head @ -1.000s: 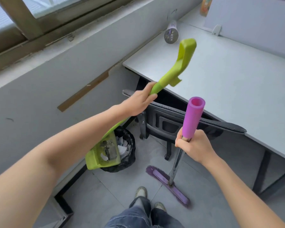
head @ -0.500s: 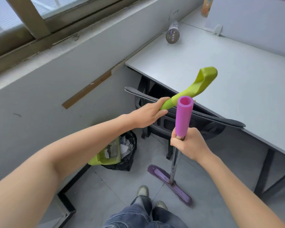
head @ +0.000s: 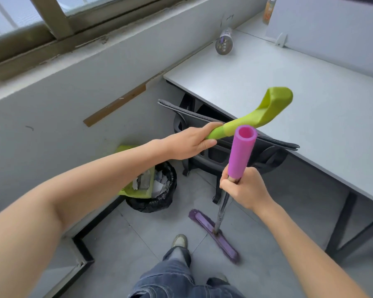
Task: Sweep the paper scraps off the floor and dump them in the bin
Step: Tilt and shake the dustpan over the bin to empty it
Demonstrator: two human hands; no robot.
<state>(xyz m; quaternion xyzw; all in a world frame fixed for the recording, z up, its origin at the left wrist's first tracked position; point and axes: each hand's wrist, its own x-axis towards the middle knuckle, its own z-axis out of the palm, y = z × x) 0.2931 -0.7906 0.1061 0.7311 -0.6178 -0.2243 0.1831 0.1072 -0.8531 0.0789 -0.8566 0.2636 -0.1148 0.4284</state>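
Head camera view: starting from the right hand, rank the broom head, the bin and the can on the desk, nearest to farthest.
From the right hand, which grips the broom pole:
1. Broom head, on the floor just below the hand.
2. Bin, on the floor to the left, by the wall.
3. Can, lying at the desk's far corner.

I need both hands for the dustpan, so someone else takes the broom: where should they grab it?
Judging by its upright pose, the purple foam sleeve above the right hand looks best: it is bare, so fingers can wrap it from the side.
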